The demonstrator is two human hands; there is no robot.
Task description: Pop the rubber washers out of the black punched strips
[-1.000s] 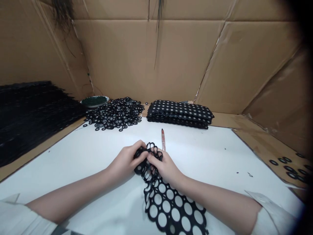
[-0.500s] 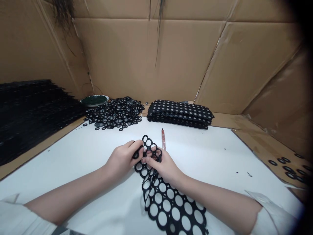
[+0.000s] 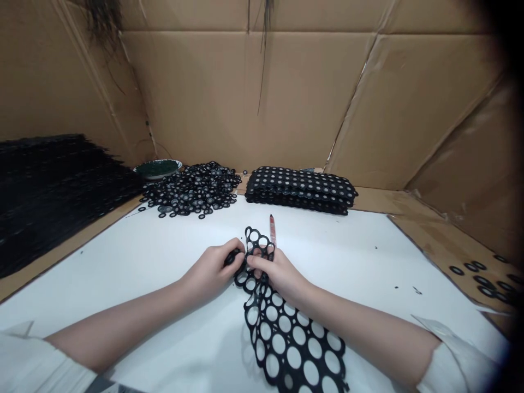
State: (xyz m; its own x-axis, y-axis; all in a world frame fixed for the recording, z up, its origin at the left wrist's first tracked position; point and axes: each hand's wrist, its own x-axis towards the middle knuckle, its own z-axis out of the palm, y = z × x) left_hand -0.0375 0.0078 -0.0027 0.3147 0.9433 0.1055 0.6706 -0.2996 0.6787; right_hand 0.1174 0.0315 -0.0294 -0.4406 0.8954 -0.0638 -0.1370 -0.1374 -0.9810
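A floppy black perforated sheet (image 3: 282,323), full of round holes, runs from the bottom edge up to both hands, its far end bunched and curled. My right hand (image 3: 282,270) pinches that bunched end between thumb and fingers. Close beside it on the left, my left hand (image 3: 216,265) is closed on a few small black rings (image 3: 233,256), at the sheet's left edge. Whether those rings are loose from the sheet is hard to see. One filled hole shows low in the sheet, with a grey-centred ring in it.
A heap of black rings (image 3: 192,188) lies at the back left by a green-filled dish (image 3: 158,168). Stacked perforated sheets (image 3: 301,188) stand back right. A craft-knife-like tool (image 3: 272,229) lies beyond my hands. Dark strips (image 3: 53,196) are far left; scattered rings (image 3: 483,282) lie right.
My left hand has shifted a little right and its fingers have closed further round the rings. The sheet's bunched end has moved slightly right with my right hand.
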